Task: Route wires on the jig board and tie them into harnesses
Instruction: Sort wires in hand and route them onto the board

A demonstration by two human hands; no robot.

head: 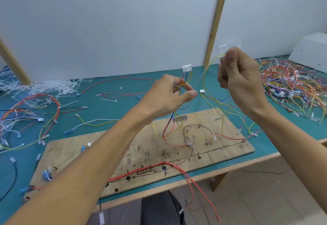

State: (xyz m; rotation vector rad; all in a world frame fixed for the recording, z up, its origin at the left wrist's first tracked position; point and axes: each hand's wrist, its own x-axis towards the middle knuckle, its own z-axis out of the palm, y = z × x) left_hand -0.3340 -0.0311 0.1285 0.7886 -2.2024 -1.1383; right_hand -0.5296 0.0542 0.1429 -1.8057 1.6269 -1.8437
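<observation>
My left hand (168,95) is raised above the wooden jig board (99,146) and pinches a small bundle of red, blue and yellow wires (184,83) just below a white connector (187,68). My right hand (238,76) is lifted higher to the right, fingers curled round a yellow wire (205,76) and a thin white cable tie (202,73). The wires hang down to the board, where red, yellow and black wires run between pegs. A long red wire bundle (146,169) lies along the board's near edge and drops off the table.
A big tangled heap of coloured harnesses (292,84) lies at the right on the green mat. A finished harness loop (35,111) and loose wires lie at the left. Cut white tie ends (47,86) pile up by the back wall. The table edge is near my lap.
</observation>
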